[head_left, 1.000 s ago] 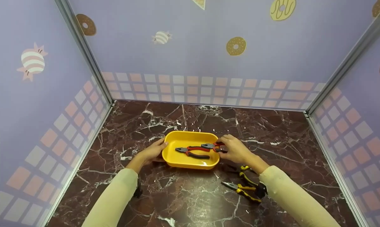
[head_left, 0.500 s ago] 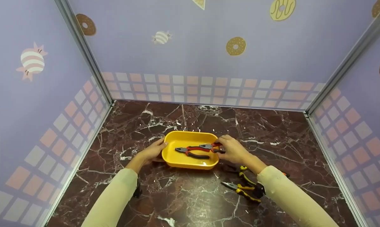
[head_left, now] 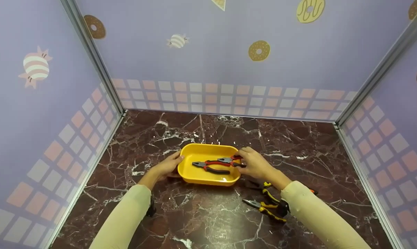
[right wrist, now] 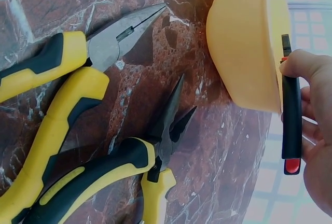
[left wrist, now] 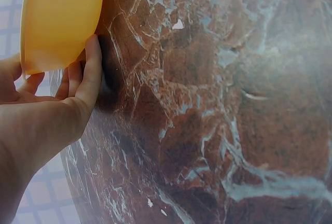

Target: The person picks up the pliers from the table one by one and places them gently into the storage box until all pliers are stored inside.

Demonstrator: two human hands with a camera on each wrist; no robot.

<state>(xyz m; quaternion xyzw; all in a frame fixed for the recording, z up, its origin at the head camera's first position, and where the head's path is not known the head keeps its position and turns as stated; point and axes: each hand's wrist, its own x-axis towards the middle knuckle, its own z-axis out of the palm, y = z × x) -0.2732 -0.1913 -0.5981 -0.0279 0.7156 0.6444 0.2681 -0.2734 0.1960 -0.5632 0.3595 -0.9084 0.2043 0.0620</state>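
My left hand [head_left: 165, 166] grips the left end of a yellow plastic tub [head_left: 208, 181]. In the left wrist view, its thumb is at the tub's rim and the fingers lie against the outside wall. My right hand [head_left: 256, 164] pinches red-and-black combination pliers [head_left: 225, 160] by the handles, over the tub's right end. In the right wrist view, one black handle [right wrist: 291, 120] shows between thumb and fingers. Other red-and-black combination pliers [head_left: 217, 171] lie inside the tub, partly overlapped by the held pair's head.
Yellow-and-black long-nose pliers [head_left: 263, 205] lie right of the tub. A second yellow-and-black pair [head_left: 270, 193] sits just behind, partly under my right forearm. An orange-tipped thing [head_left: 314, 191] peeks out beyond the sleeve. Patterned walls [head_left: 222, 62] enclose the marbled tabletop [head_left: 194, 221].
My right hand has shifted slightly left with the held pliers, bringing their head further over the tub. The left hand and the tub have stayed put.
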